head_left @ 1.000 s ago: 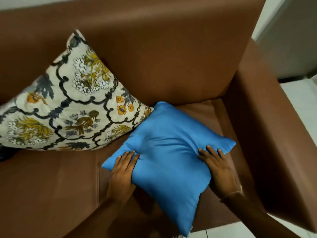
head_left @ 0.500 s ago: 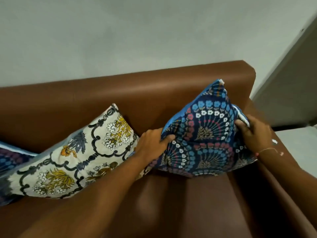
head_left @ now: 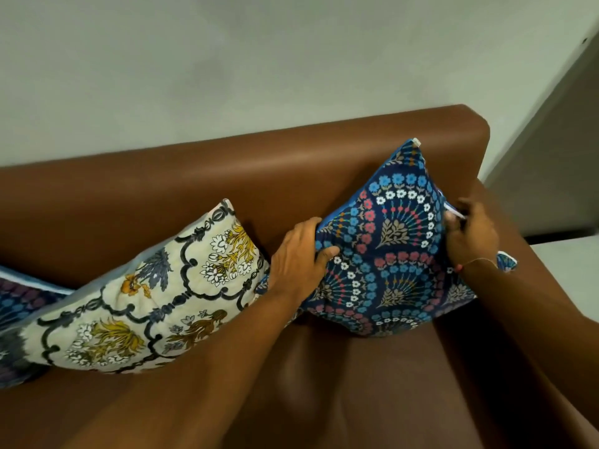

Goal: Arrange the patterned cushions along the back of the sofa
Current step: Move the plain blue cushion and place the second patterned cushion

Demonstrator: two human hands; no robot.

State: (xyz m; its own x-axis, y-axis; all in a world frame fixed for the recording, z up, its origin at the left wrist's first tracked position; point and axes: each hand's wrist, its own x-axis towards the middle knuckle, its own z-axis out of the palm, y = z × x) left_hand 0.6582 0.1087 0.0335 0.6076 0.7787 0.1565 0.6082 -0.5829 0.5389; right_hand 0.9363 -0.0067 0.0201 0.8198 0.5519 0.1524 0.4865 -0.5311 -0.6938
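Observation:
A dark blue cushion point(head_left: 393, 251) with red, blue and white fan patterns stands on a corner against the backrest of the brown sofa point(head_left: 207, 176), at its right end. My left hand point(head_left: 299, 259) grips its left corner, thumb on the front. My right hand point(head_left: 471, 236) pinches its right edge beside the armrest. A cream floral cushion point(head_left: 152, 303) with yellow and grey flowers leans on the backrest just left of my left hand. A third blue patterned cushion point(head_left: 16, 303) shows partly at the far left edge, behind the cream one.
The sofa's right armrest point(head_left: 525, 280) runs close along my right forearm. A grey wall point(head_left: 259, 59) rises behind the backrest. A darker wall or door panel point(head_left: 557, 176) and pale floor point(head_left: 570, 267) lie to the right.
One second ago the cushion lay on the seat with its plain blue side up under both hands. It has since been turned pattern-out and stood against the backrest, both hands still on it.

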